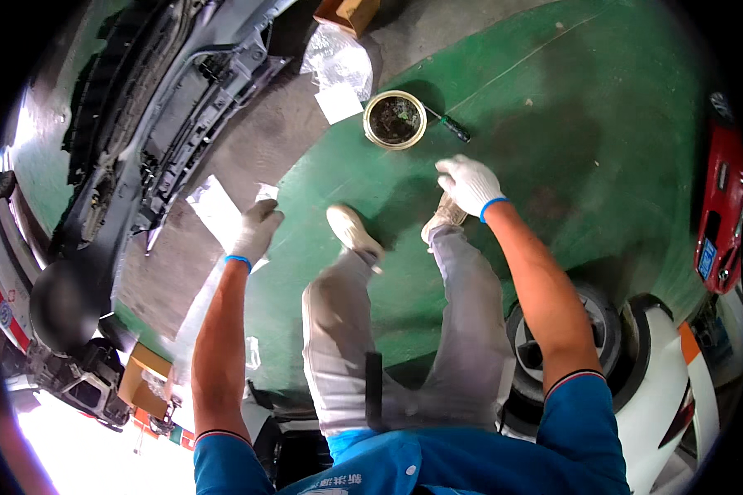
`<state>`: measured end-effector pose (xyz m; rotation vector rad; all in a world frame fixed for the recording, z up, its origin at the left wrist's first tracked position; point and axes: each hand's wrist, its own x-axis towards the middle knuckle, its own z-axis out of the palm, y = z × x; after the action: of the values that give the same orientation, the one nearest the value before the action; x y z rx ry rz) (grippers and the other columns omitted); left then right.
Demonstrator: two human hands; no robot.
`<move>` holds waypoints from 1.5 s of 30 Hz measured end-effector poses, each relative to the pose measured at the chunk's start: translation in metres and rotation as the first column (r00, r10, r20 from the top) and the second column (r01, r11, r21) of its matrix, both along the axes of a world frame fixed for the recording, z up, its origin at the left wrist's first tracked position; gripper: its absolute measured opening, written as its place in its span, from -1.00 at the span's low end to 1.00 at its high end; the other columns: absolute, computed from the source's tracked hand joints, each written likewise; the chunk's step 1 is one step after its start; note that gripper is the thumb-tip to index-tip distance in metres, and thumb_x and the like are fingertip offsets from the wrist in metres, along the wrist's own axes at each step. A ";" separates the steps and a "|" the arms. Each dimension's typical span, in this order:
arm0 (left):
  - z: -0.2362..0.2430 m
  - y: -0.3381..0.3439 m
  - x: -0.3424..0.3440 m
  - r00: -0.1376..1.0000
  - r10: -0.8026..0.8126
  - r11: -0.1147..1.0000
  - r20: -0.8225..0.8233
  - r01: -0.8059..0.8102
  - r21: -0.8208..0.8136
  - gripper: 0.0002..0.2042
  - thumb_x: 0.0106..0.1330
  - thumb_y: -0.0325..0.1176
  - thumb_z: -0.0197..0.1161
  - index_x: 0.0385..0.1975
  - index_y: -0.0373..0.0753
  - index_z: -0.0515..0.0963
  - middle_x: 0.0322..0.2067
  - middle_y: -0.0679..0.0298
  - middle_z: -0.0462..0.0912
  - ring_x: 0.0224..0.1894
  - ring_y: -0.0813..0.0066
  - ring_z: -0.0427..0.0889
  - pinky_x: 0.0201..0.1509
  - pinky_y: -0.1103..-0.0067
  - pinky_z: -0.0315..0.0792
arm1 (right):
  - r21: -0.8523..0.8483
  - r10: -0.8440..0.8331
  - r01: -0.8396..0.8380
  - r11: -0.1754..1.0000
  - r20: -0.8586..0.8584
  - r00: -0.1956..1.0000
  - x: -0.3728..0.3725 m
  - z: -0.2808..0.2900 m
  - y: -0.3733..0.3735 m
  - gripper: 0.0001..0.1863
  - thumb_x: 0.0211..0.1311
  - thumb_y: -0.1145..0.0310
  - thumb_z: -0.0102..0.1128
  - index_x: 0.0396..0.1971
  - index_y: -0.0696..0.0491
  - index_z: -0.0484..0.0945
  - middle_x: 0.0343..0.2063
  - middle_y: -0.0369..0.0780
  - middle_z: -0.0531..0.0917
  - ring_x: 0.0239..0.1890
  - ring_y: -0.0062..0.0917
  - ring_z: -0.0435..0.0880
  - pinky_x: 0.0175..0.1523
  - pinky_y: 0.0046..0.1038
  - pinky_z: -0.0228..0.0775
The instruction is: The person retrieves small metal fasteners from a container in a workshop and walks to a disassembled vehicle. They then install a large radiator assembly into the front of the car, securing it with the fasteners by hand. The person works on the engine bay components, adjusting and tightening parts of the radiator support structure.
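Note:
I stand on a green workshop floor (pixel 570 107) and look down past my grey trousers and light shoes. My left hand (pixel 256 229), in a white work glove, hangs loose with nothing in it, over the edge of a clear plastic sheet (pixel 215 210). My right hand (pixel 468 183), also gloved, is held out in front with fingers curled and holds nothing I can see. A round tin bowl (pixel 395 120) with dark small parts sits on the floor ahead of it, beside a dark-handled tool (pixel 451 126).
A detached car bumper (pixel 153 124) lies upside down at the left. A crumpled plastic bag (pixel 337 58) and a cardboard box (pixel 348 12) sit at the top. A white car's wheel (pixel 611 338) is at my right, a red car (pixel 722 214) farther right.

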<state>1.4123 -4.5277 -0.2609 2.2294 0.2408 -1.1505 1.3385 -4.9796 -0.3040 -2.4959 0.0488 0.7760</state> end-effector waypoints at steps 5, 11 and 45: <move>-0.132 -0.057 -0.032 0.975 -0.223 0.974 -0.006 0.223 0.047 -0.47 0.29 -0.12 0.16 0.17 -0.34 0.52 0.02 -0.07 0.68 0.10 0.02 0.65 0.20 0.33 0.47 | 0.001 0.248 -0.253 0.967 0.190 0.950 0.063 -0.103 0.010 -0.81 0.27 0.28 0.15 -0.18 -0.02 0.60 -0.22 -0.07 0.65 -0.11 -0.16 0.67 -0.03 -0.10 0.55; -0.236 -0.064 -0.017 0.987 -0.148 0.989 0.062 0.146 0.032 -0.50 0.27 -0.14 0.15 0.12 -0.33 0.54 -0.07 -0.03 0.72 0.03 0.04 0.69 0.14 0.35 0.51 | -0.146 0.632 -0.615 0.775 0.137 0.763 0.130 -0.223 0.055 -0.80 0.20 0.40 0.07 -0.36 0.07 0.70 -0.33 -0.04 0.73 -0.26 -0.14 0.75 -0.20 -0.15 0.60; -0.288 -0.078 -0.121 0.978 0.192 0.963 0.082 -0.172 -0.209 -0.56 0.36 -0.30 0.23 0.17 -0.42 0.49 -0.04 0.04 0.71 0.02 0.35 0.69 0.19 0.48 0.50 | -0.192 0.631 -0.614 0.766 0.041 0.774 0.151 -0.258 0.069 -0.75 0.03 0.34 0.22 -0.34 0.15 0.71 -0.32 0.03 0.72 -0.23 -0.10 0.72 -0.15 -0.16 0.56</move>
<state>1.2918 -4.6056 -0.5489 2.0344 0.2698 -0.9181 1.4893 -4.9106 -0.5616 -2.7252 -0.8360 0.9205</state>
